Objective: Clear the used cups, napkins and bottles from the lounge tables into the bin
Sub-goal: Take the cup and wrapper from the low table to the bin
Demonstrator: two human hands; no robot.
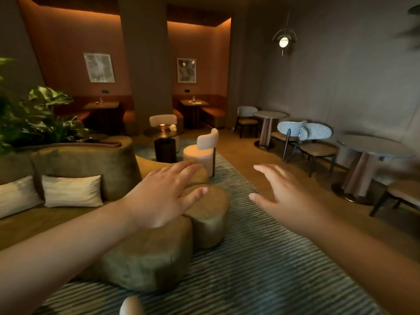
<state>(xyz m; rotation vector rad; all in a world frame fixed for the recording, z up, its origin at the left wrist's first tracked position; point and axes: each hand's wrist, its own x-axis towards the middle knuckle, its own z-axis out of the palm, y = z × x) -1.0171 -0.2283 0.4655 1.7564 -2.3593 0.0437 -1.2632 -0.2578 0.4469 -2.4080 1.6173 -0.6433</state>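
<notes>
**Lounge floor, both hands raised and empty: items listed left to right**

1. Plant [34, 114], at 9 o'clock, broad green leaves above the sofa back.
2. Olive sofa [86, 164], at 8 to 9 o'clock, carrying two pale cushions [72, 190] with their long axes lying across the seat.
3. Left booth table [101, 105], at 11 o'clock, far back. A small reddish cup [97, 103] stands on it beside an upright object too small to identify.
4. Left hand [164, 196], just left of centre, palm down, fingers spread and extended toward 1 o'clock, holding nothing. Forearm enters from 8 o'clock.
5. Olive pouffes [209, 214], centre, a cluster standing on the striped rug [261, 258], partly covered by the left hand in this view.
6. Low round dark table [164, 133], at 12 o'clock, between two cream chairs [205, 151]. An orange cup [162, 127] stands upright on it, long axis vertical, mouth up. Just right of the cup lies a pale crumpled napkin [173, 127]; its orientation cannot be told.
7. Right booth table [193, 102], at 12 to 1 o'clock, far back. A clear bottle [193, 99] stands upright on it, neck up.
8. Right hand [288, 194], right of centre, palm down, fingers spread and pointing toward 11 o'clock, empty. Forearm enters from 4 o'clock.
9. Round grey table [269, 114], at 1 to 2 o'clock, with patterned-back chairs [304, 133] beside it.
10. Second round grey table [372, 146], at 3 o'clock, by the wall.
</notes>
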